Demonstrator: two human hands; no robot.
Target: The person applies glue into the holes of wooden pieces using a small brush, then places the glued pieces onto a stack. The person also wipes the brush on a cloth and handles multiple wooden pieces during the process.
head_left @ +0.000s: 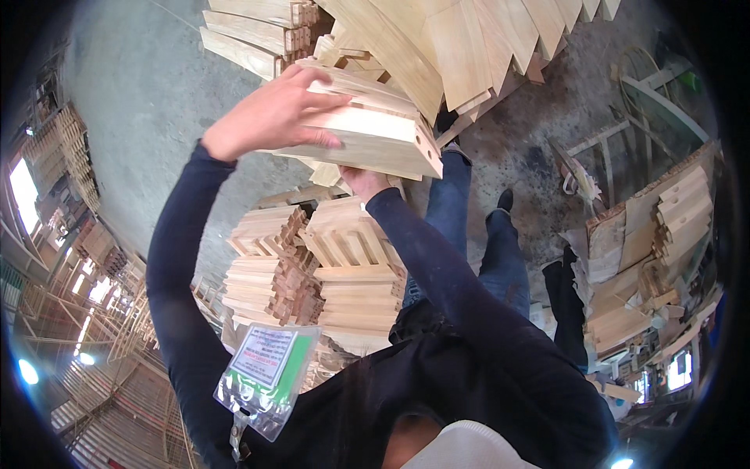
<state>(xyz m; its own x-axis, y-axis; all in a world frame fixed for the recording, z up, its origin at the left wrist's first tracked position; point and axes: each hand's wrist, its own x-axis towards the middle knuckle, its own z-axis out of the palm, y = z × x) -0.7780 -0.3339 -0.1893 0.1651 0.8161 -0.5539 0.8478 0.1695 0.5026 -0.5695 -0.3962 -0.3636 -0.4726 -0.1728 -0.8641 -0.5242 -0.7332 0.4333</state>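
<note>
I hold a bundle of pale wooden boards [367, 144] out in front of me. Round holes show in the end of the bundle at its right. My left hand [285, 113] grips it from the left, fingers over the top and thumb along the near side. From below, my right hand [363, 184] holds up the bundle's near side; most of its fingers are hidden under the wood. Just beyond lies a fanned pile of wider, flat planks [469, 47].
Stacked wooden pieces [273, 270] stand below the bundle, beside my legs. Another stack [258, 35] lies at the far left. To the right are a wooden frame [609, 148] and a bench with cut boards [648, 258]. A clear badge holder [269, 375] hangs by my left arm.
</note>
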